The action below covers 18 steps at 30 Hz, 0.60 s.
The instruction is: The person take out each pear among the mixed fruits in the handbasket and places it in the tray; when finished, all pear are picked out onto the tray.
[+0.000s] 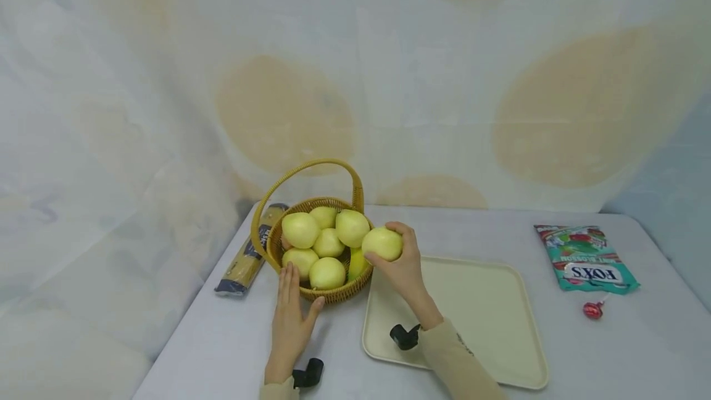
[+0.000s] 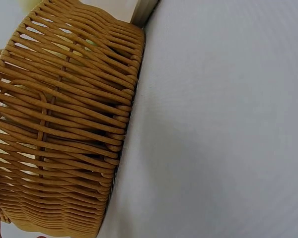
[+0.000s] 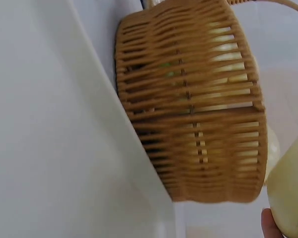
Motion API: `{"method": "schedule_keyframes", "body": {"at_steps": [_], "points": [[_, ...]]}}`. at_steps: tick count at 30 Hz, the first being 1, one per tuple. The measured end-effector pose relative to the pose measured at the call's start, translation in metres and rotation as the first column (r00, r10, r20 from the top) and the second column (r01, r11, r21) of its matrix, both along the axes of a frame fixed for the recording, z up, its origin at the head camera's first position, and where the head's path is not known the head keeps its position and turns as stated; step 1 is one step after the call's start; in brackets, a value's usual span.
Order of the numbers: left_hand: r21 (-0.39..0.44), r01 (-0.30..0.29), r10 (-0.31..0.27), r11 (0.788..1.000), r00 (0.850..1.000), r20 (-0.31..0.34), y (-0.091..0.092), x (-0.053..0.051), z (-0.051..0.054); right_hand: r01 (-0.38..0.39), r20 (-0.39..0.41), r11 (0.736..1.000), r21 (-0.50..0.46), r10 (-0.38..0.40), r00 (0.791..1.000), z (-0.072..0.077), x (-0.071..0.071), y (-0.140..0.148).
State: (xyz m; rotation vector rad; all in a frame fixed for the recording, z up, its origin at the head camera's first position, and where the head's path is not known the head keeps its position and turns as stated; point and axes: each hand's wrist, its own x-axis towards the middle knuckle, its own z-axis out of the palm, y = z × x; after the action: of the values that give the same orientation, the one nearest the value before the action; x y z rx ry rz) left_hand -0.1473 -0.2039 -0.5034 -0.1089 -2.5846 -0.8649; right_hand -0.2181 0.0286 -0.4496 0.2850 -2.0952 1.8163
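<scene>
I'm holding a fruit (image 1: 382, 244) in my right hand (image 1: 405, 263), fingers curled, at the basket's (image 1: 343, 294) right rim near the tray's (image 1: 472, 310) far-left corner, left hand (image 1: 290, 321) bracing the basket with straight fingers, likely mid-transfer, direction unclear, next move probably calling for rim clearance.
</scene>
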Motion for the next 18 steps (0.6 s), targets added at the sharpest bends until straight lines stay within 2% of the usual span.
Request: {"method": "schedule_keyframes", "body": {"at_steps": [5, 9, 13, 18], "points": [[-0.002, -0.002, 0.002, 1.000, 1.000, 0.004, 0.001, -0.001, 0.001, 0.041, 0.044, 0.999, -0.014, -0.041, 0.998, 0.017, 0.012, 0.011], [0.003, -0.002, 0.002, 1.000, 1.000, 0.020, 0.000, -0.001, 0.000, 0.059, 0.096, 0.997, -0.040, -0.055, 0.994, 0.019, 0.015, 0.016], [0.006, -0.002, 0.002, 1.000, 1.000, 0.020, 0.000, -0.002, 0.000, 0.079, 0.111, 0.995, -0.057, -0.073, 0.991, 0.015, 0.013, 0.018], [0.003, -0.005, 0.005, 1.000, 1.000, 0.022, 0.000, -0.003, 0.000, 0.113, 0.077, 0.992, -0.059, -0.108, 0.991, 0.002, 0.006, 0.022]]}}
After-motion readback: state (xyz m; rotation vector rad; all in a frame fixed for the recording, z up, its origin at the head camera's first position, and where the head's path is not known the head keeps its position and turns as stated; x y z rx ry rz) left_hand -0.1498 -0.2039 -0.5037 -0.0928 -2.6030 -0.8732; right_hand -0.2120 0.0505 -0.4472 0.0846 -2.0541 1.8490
